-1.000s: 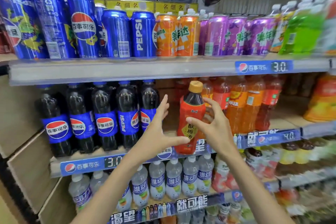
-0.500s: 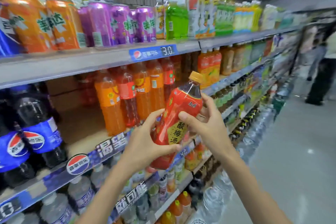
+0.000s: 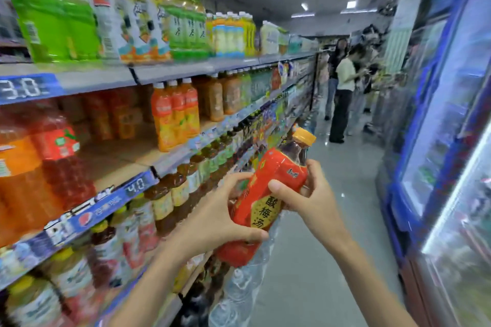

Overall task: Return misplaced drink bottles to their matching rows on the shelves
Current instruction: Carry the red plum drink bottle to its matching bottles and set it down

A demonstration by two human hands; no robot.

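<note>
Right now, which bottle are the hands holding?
Right of the long drinks shelf, over the aisle floor, both hands hold one tilted bottle. It has a red label with black characters and a yellow-orange cap, the only bottle off the shelves.

Left hand (image 3: 215,218), right hand (image 3: 308,194) apparently clasping.

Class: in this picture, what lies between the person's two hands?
In the head view, the red bottle lies between them, tilted, cap up-right; the left hand grips its lower body, the right hand its upper label.
</note>
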